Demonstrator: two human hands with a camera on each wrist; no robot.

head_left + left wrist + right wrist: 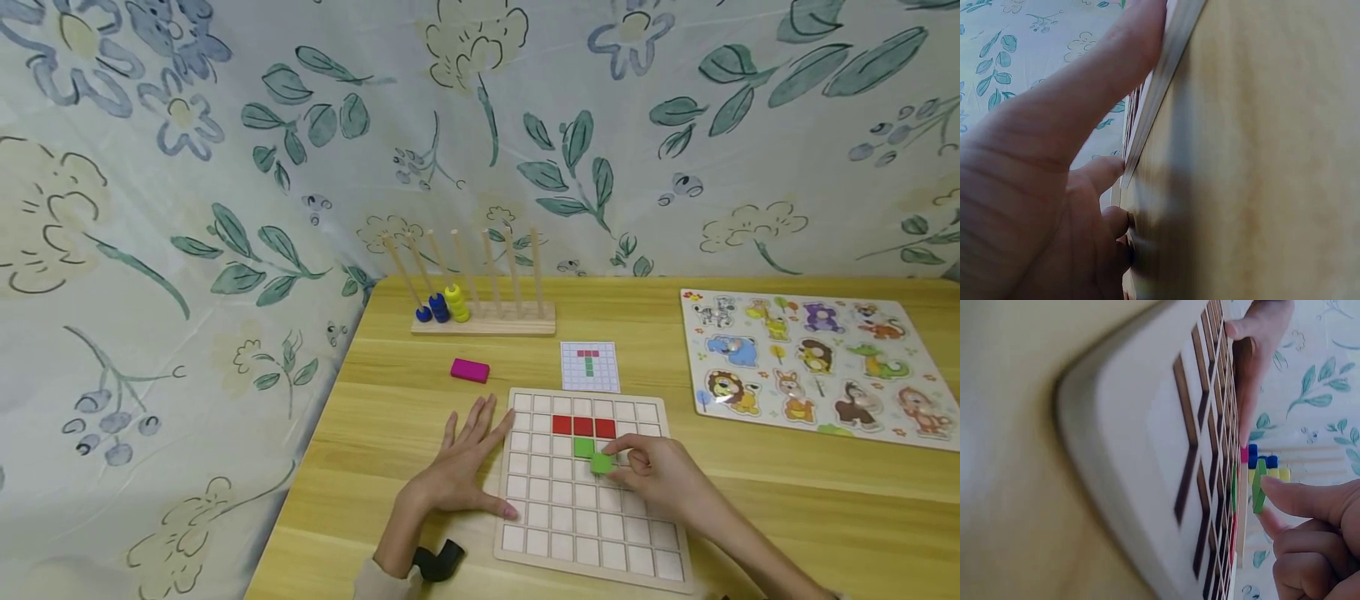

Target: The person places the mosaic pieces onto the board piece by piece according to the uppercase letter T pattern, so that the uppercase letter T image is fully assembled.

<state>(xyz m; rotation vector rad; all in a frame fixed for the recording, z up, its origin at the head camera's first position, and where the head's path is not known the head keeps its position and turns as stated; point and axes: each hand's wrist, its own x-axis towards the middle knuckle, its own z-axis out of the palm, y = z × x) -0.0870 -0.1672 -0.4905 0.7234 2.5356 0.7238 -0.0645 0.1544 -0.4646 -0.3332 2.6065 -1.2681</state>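
Observation:
A wooden grid board [551, 542] with square recesses lies on the table. Three red square tiles [582, 427] sit side by side in one row, with a green tile [583, 448] set below the middle one. My right hand [660, 475] pinches another green square tile [602, 464] between thumb and forefinger; in the right wrist view that held tile [1260, 486] is tilted and off the board. My left hand [461, 471] lies spread at the board's left side, its thumb and forefinger touching the edge. In the left wrist view the left thumb [1116, 56] rests against the rim.
A pattern card [590, 367] with a red and green T lies behind the board. Beyond stand a peg rack [483, 321] with blue and yellow rings and a magenta block [469, 371]. An animal puzzle [817, 367] lies right; a black curved object [441, 562] sits near the left wrist.

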